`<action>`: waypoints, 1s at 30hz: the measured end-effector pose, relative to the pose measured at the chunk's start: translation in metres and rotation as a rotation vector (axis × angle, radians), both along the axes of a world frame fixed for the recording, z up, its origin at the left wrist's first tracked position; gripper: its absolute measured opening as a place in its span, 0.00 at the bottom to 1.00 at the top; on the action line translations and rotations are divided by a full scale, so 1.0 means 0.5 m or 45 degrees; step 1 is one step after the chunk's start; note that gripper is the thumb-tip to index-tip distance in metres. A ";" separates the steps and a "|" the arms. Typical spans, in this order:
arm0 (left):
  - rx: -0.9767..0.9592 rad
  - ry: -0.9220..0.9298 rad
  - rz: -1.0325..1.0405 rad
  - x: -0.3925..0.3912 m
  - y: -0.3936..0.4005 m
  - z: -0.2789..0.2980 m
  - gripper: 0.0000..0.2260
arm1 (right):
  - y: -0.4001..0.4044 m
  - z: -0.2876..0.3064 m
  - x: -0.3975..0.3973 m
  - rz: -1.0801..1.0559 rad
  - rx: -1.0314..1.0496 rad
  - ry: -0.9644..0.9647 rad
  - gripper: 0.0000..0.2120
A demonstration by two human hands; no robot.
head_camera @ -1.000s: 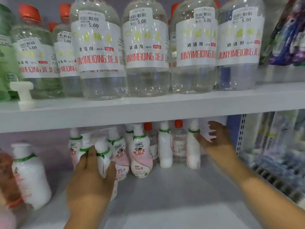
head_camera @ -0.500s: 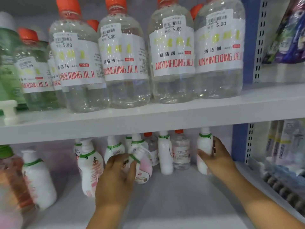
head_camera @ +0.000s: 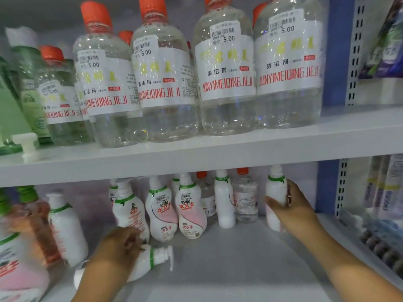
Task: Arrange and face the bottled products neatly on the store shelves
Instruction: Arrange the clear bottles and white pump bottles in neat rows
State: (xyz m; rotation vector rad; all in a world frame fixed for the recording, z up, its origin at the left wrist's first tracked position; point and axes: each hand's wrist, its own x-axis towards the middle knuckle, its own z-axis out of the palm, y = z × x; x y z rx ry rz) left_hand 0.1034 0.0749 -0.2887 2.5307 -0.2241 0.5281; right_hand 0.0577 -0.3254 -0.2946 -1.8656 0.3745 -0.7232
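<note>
On the lower shelf (head_camera: 229, 264) I now have one pump bottle (head_camera: 150, 261) lying on its side near the front left, pump head pointing right; half a second ago no bottle lay flat there, and my left hand (head_camera: 118, 250) was wrapped round an upright pink-and-white bottle in the middle group. That hand has since dropped toward the front edge and now curls over the body of the fallen bottle; I judge it is gripping it, though the fingertips are hidden behind the bottle. My right hand (head_camera: 291, 205) has stayed where it was, fingers wrapped round the white bottle (head_camera: 275, 192) standing nearest the shelf's right end, toward the back. Two labelled bottles (head_camera: 177, 211) stand upright side by side at mid-shelf, labels to the front, with a third (head_camera: 130, 211) just left of them turned partly away. Behind them stand two small clear red-capped bottles (head_camera: 245, 198). The upper shelf (head_camera: 218, 147) carries a row of large clear bottles (head_camera: 226, 68), labels forward and untouched. Consequence for the task: facing is set back by one item. The fallen bottle must be stood up and rotated label-forward before the row can be closed up. Risk: its pump head may catch a neighbour while being raised.
</note>
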 end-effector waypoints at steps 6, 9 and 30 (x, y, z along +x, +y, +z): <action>-0.358 -0.199 -0.342 -0.020 -0.138 0.076 0.12 | 0.010 -0.002 -0.002 -0.020 -0.002 -0.008 0.27; -0.225 -0.137 -0.314 0.017 -0.221 0.099 0.31 | 0.017 0.000 -0.011 -0.034 -0.014 -0.008 0.30; -0.375 -0.541 0.202 -0.038 -0.128 0.068 0.37 | 0.129 0.050 -0.025 -0.170 -0.575 -0.554 0.18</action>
